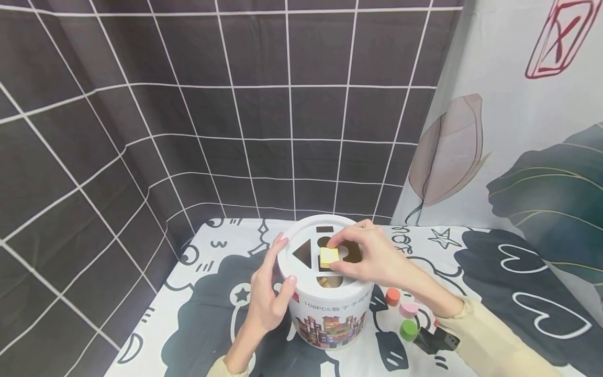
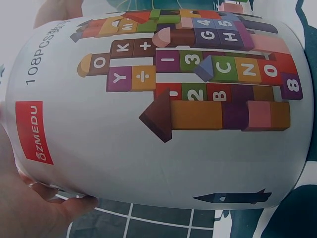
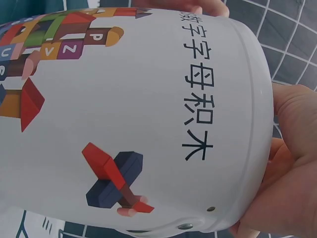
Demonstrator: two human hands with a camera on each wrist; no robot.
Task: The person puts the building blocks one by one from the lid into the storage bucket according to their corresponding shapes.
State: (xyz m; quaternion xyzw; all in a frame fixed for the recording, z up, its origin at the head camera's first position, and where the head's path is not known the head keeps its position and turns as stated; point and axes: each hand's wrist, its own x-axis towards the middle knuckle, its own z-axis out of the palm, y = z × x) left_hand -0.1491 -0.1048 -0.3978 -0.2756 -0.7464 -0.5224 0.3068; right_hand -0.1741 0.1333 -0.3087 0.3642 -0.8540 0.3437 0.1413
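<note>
A white round bucket [image 1: 330, 306] with printed toy blocks on its side stands upright on the cloth. Its white lid [image 1: 301, 280] has several cut-out holes of different shapes. My right hand [image 1: 372, 255] pinches a yellow block [image 1: 329, 257] between thumb and fingers, over the square hole; whether the block is partly inside cannot be made out. My left hand [image 1: 270, 293] grips the bucket at its left, thumb at the front of the rim and fingers along the side. Both wrist views are mostly filled by the printed bucket wall [image 2: 124, 163], and the yellow block is hidden there.
Right of the bucket lie an orange block [image 1: 392, 297], a pink block [image 1: 409, 310] and a green block [image 1: 409, 330]. A dark object [image 1: 435, 340] sits near my right sleeve. Behind the patterned cloth [image 1: 202, 298] hangs a dark grid curtain [image 1: 264, 115].
</note>
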